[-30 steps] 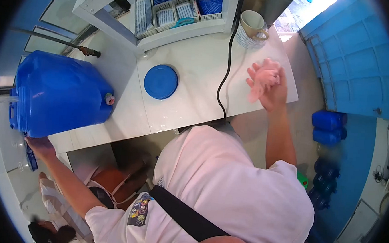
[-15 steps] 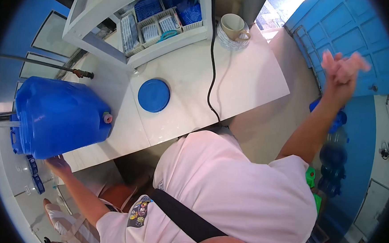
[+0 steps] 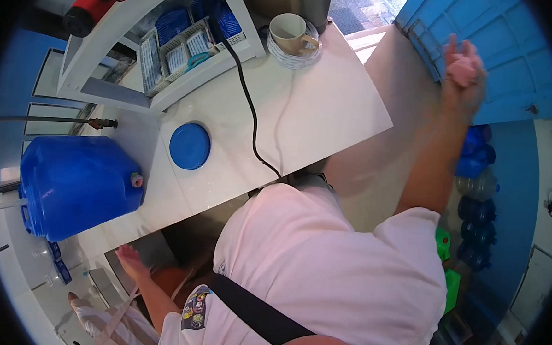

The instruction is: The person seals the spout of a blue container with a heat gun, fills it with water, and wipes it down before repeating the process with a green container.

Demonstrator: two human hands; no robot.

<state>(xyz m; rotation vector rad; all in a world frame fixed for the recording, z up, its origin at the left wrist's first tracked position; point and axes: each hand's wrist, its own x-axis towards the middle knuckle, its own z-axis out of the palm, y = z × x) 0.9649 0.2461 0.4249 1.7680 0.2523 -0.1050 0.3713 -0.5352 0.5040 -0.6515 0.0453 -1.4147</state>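
Note:
My right hand (image 3: 474, 90) is raised at the upper right in front of the blue door, blurred by motion. A small crumpled pink bundle, apparently a cloth (image 3: 462, 70), lies in its palm with some fingers pointing up. My left hand (image 3: 133, 262) hangs just off the counter's front edge, fingers stretched out and nothing in it. Nearest to it is the large blue water jug (image 3: 86, 183), lying on its side with a small spout facing the counter. A round blue lid (image 3: 190, 146) lies flat on the white counter (image 3: 227, 150).
A black cable (image 3: 246, 91) crosses the counter to its front edge. A beige mug (image 3: 289, 34) stands on a coil of white cord. The white shelf (image 3: 160, 102) holds baskets of packets, with a red and black tool (image 3: 93, 3) on top. Several water bottles (image 3: 478, 210) line the right wall.
My left hand has left the jug's underside and moved right and down. My right hand has shifted slightly left and up with the pink cloth. The camera view has turned a little.

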